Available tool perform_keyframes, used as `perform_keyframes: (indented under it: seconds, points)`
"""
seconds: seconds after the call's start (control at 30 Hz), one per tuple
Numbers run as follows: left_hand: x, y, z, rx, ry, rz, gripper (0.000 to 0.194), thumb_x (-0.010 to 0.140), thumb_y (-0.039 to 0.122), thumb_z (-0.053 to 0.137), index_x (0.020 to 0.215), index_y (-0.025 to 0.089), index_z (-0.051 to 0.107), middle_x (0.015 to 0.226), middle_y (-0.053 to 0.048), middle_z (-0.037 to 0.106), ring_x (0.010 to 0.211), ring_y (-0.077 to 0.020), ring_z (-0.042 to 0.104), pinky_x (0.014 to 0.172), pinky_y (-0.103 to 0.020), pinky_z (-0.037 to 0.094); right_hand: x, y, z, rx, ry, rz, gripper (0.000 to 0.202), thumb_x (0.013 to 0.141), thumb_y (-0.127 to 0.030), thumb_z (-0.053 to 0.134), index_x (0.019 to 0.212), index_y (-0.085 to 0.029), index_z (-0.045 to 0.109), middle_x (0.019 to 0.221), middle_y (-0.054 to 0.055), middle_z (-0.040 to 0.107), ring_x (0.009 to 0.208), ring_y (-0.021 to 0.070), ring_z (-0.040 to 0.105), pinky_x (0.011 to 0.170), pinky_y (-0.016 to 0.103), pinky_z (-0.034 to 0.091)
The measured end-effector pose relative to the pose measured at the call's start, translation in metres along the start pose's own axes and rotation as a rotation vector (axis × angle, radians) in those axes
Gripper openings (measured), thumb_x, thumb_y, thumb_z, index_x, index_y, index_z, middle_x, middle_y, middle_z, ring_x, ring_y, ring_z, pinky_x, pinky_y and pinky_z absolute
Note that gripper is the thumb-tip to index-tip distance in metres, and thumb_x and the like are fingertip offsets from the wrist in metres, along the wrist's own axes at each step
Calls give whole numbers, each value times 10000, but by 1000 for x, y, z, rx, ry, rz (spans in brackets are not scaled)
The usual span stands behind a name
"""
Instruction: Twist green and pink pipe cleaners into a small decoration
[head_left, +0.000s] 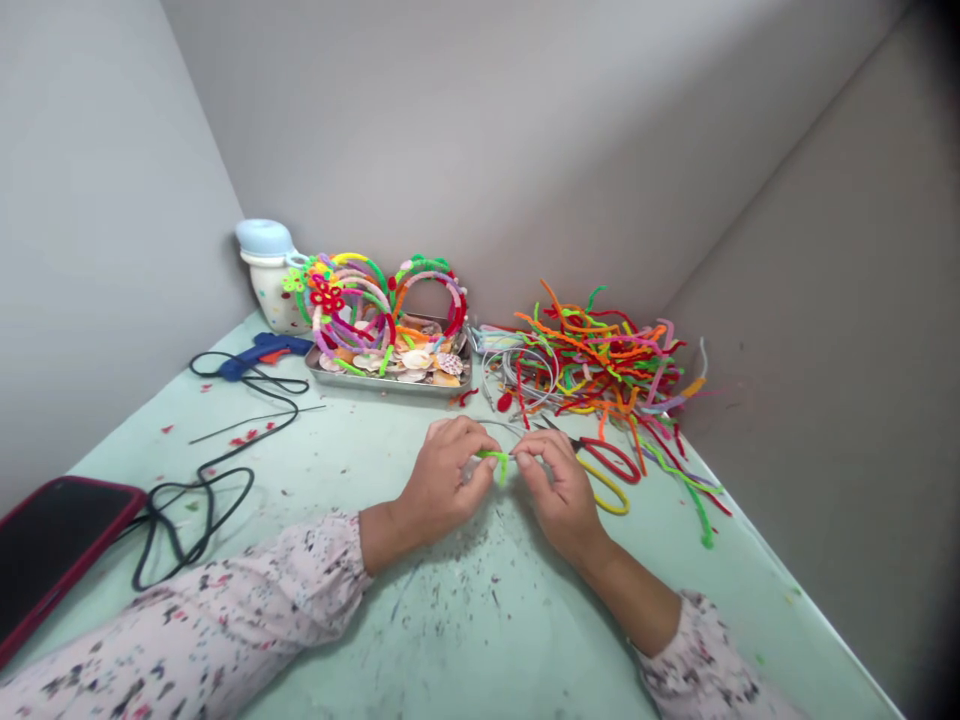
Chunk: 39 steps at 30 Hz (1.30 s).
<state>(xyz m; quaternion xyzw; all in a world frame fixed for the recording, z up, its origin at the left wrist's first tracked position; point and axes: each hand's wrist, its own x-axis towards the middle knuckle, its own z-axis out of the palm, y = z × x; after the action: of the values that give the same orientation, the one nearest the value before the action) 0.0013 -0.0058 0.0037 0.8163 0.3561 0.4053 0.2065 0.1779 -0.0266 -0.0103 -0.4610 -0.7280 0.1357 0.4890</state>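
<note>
My left hand (450,475) is closed in a pinch on a bright green pipe cleaner (503,468), whose short end hangs down between the hands. Facing it, my right hand (559,490) pinches at the tip of what looks like a thin metal headband (504,424); its grey curve shows just behind my fingers, the rest is hidden. Scissors (611,475) with one red and one yellow handle lie beside my right hand, blades pointing behind it. Beyond lie bare metal headbands (556,372) and a tangled heap of coloured pipe cleaners (600,350).
A metal tray (390,384) of shells bears headbands wrapped in coloured fuzz (356,290). Left of it are a white cup with a blue lid (266,270), a blue glue gun (259,352) and its looping black cord (206,475). A red-cased phone (60,550) lies front left.
</note>
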Motion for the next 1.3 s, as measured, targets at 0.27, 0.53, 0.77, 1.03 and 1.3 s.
perform_keyframes:
  seconds: [0.27,0.53,0.77,1.03,1.3]
  points:
    - [0,1,-1,-41,-14,-54,138,873,188,457,835,177,588,823,-24,580,851,-179,534,849,-352,378,1,-3,-3,-67,-3,-67,132,867,-186,525,966,-236,596,947,45,589,953,214,526,864,407,426]
    - [-2,1,1,-166,5,-122,84,863,190,465,928,188,518,889,-30,569,864,-178,522,810,-327,419,3,-1,0,-151,17,-161,160,826,-177,588,964,-256,599,931,38,609,933,219,540,832,417,450]
    - [-2,1,0,-195,-27,-94,84,893,225,449,881,182,521,858,-27,558,849,-173,517,803,-322,415,3,2,-1,-184,34,-182,118,820,-213,622,929,-257,614,910,33,614,920,215,545,824,410,452]
    - [-1,1,-1,-144,-30,-75,89,895,222,449,888,184,530,872,-27,568,869,-178,523,827,-330,400,4,3,-1,-173,34,-175,103,817,-245,638,918,-260,627,896,31,625,915,214,555,819,412,457]
    - [-1,1,0,-133,-18,-60,93,906,232,453,895,184,532,872,-23,567,869,-173,519,837,-329,387,3,3,-1,-168,35,-162,93,821,-244,637,912,-255,620,905,37,622,924,220,553,824,414,462]
